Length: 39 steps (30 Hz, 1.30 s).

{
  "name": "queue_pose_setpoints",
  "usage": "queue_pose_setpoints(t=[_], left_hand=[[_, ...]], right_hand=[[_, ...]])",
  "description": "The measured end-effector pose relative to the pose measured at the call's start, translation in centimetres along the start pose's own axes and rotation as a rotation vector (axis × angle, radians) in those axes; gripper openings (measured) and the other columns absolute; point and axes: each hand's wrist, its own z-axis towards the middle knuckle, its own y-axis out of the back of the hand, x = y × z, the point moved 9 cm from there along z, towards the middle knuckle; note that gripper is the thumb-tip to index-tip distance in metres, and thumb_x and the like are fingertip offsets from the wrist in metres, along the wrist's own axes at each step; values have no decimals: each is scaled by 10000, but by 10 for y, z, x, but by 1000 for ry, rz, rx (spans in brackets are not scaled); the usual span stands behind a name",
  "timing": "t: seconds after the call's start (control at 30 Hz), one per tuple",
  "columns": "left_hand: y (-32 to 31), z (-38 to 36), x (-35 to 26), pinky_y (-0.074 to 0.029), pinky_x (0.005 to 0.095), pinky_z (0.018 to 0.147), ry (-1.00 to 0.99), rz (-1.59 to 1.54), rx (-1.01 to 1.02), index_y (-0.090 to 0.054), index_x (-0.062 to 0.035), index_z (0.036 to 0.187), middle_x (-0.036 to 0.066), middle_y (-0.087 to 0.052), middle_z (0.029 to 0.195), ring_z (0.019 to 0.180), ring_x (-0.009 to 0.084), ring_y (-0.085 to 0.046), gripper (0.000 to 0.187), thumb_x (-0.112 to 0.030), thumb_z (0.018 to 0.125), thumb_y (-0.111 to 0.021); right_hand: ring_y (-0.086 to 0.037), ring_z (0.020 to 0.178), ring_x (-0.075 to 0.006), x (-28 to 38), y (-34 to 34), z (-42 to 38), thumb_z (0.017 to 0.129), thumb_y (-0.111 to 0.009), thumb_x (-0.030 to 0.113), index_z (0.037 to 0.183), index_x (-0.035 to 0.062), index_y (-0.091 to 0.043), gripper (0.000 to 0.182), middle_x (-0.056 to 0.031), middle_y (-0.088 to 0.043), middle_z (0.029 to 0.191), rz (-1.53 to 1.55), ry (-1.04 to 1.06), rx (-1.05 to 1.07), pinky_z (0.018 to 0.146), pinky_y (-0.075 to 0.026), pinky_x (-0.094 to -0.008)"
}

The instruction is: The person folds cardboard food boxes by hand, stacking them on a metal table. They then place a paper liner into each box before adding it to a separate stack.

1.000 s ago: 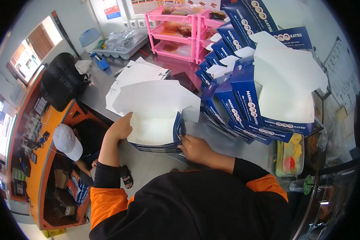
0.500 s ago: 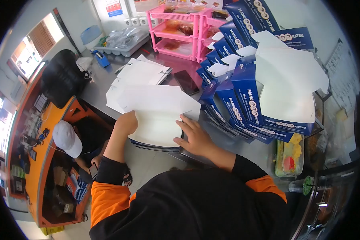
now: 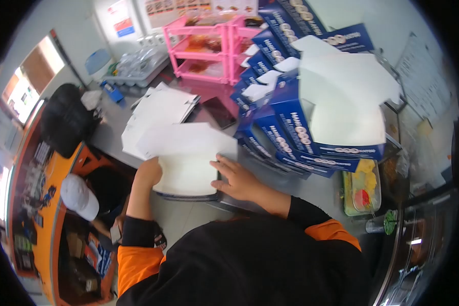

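Observation:
An open cardboard food box (image 3: 188, 176), white inside with a dark blue outer edge, lies before me at the counter's front edge with its lid flap raised away from me. My left hand (image 3: 148, 174) is curled at the box's left side, its fingertips partly hidden. Against the right side rests my right hand (image 3: 235, 179), fingers and thumb spread apart. Behind the box is a stack of flat white cardboard blanks (image 3: 158, 115). To the right stand several folded blue boxes (image 3: 290, 120), stacked inside one another with their white lids open.
A dark phone (image 3: 219, 112) lies behind the boxes. Pink tiered racks (image 3: 199, 56) and a grey tray (image 3: 143, 76) of plastic bags stand at the back. A container of yellow food (image 3: 359, 188) is at right. A person in a white cap (image 3: 80, 196) sits at left.
The camera view has shifted, so the scene sits further left. Both hands remain at the sides of the same box, with little visible change in their grip.

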Motion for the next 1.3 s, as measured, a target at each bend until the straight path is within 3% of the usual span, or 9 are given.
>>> queue_pose_setpoints(t=[0.13,0.23,0.3,0.43,0.57,0.73,1.03,1.2,1.3], left_hand=[[13,-11,4,-410,420,862,111,-112,-25,-539,29,1118,242,-575,1043,1018,385,-525,441,-300,833,-470],[-4,-30,31,-404,350,879,162,-1029,-230,-530,-9,1163,160,-607,1030,1032,289,-542,402,-130,779,-543],[-9,-32,31,-363,332,924,-87,-1006,-442,-507,-9,1190,145,-543,1137,1111,256,-471,440,-66,754,-526],[-47,-19,33,-290,323,994,-17,-1471,-300,-453,-6,1244,146,-407,1300,1236,228,-330,536,21,708,-474],[-23,-41,-16,-384,286,899,34,-1453,-289,-429,-8,1270,154,-487,1220,1073,223,-496,572,44,700,-419],[-24,-42,-9,-405,267,854,-17,-1492,-410,-454,24,1249,165,-533,1152,1010,206,-531,544,27,706,-417],[-33,-34,-6,-343,284,949,35,-1479,-322,-493,55,1206,169,-509,1215,1119,247,-477,512,-18,703,-429],[-30,-40,-11,-367,283,919,55,-1481,-335,-489,49,1213,166,-527,1184,1069,246,-504,516,-16,705,-423],[-35,-37,-7,-365,286,925,56,-1496,-333,-478,52,1222,167,-524,1190,1073,244,-506,508,-18,722,-423]], right_hand=[[-555,959,-254,44,108,-46,808,-627,296,1278,67,-437,557,-169,-528,1151,531,70,-31,786,-456,-343],[-541,749,-219,58,245,-146,802,-578,179,1048,14,-517,302,-138,-568,878,181,329,-947,690,-450,-323],[-531,753,-238,33,303,-216,811,-523,187,1104,14,-497,341,-136,-568,849,-120,-97,-1572,707,-429,-311],[-543,766,-187,-22,350,-186,775,-569,289,1308,83,-378,602,-123,-572,933,-291,-608,-1105,672,-431,-274],[-556,663,-146,-52,341,-179,748,-592,315,1338,106,-352,670,-100,-578,958,168,-871,-802,519,-431,-260],[-536,572,-108,-92,350,-196,749,-545,374,1274,97,-434,604,-63,-591,946,662,-712,-874,418,-398,-262],[-526,1062,-279,-59,328,-204,721,-542,322,1213,-11,-460,600,-134,-572,1117,1126,-377,-797,917,-409,-397],[-617,516,-221,-23,266,-162,745,-532,315,1192,-40,-434,579,-182,-617,948,1171,-371,-605,361,-494,-280],[-618,601,-217,15,216,-113,715,-592,279,1331,60,-276,726,-169,-570,994,1097,-294,-431,336,-437,-256]])
